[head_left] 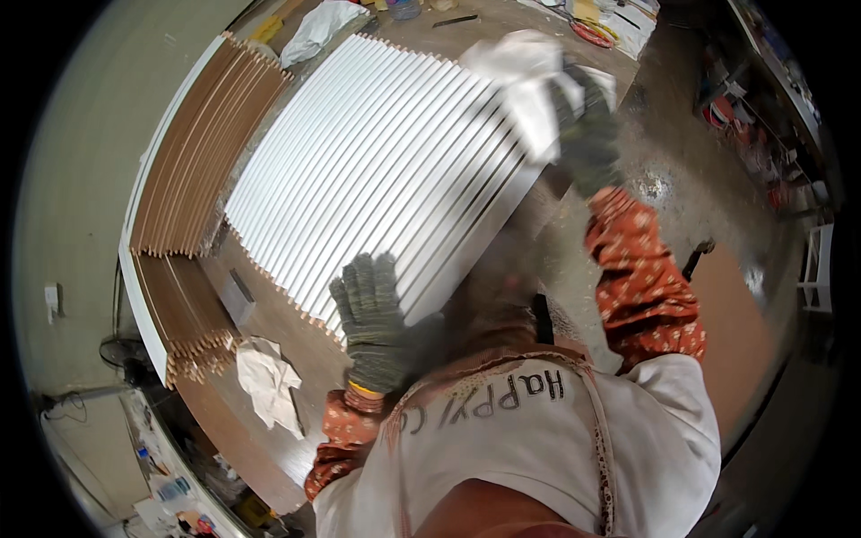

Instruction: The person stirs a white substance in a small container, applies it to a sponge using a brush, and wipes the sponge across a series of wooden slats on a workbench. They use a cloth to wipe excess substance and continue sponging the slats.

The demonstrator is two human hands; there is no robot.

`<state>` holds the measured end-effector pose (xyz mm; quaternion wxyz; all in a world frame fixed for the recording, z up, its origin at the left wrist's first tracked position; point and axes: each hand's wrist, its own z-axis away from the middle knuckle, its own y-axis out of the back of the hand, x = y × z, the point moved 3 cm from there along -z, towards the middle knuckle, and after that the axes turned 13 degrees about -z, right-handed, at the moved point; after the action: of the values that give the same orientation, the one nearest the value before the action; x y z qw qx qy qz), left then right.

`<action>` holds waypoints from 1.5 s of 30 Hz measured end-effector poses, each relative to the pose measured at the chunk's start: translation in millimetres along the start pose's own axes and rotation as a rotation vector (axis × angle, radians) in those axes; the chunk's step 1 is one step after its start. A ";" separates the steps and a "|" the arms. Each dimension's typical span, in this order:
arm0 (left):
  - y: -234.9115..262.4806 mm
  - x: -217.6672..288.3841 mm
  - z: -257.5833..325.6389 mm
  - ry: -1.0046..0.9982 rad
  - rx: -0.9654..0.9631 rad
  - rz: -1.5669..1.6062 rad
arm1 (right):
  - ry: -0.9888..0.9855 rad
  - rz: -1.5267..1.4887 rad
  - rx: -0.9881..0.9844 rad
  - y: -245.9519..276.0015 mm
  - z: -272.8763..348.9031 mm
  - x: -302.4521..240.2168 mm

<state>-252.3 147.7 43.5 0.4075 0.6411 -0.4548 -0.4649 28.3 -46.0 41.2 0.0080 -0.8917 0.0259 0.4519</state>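
Note:
A row of long white-painted strips [377, 161] lies side by side on a brown worktable [269, 421]. My left hand [372, 323], in a grey knit glove, rests flat with fingers apart on the near ends of the strips. My right hand [583, 125], also gloved, grips a white cloth [525, 85] pressed onto the far right end of the strips. Both forearms wear orange patterned sleeves, and a white apron covers my front.
Stacks of unpainted brown strips [193, 152] stand on edge along the table's left side. A crumpled white rag [269, 381] lies on the table near my left arm, another cloth [318, 31] at the far end. Dusty concrete floor [682, 179] and cluttered shelves sit to the right.

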 end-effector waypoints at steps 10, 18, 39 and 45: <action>-16.2 -0.6 24.4 0.694 0.465 2.168 | 0.455 -0.968 -0.927 -97.2 87.9 -116.2; 1.2 46.4 -24.2 0.651 0.655 1.096 | 0.611 0.037 -1.316 -58.5 11.4 8.2; 11.9 -2.6 59.9 0.922 0.759 0.013 | 0.756 0.321 -1.400 -82.3 19.9 44.3; -34.1 112.0 -114.8 0.840 0.115 0.199 | 1.318 0.679 -1.150 -81.5 36.5 58.7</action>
<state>-117.1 60.0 13.1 0.5636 0.7493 -0.3343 -0.0958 37.8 34.5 -28.4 -0.5826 -0.7796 0.0566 -0.2227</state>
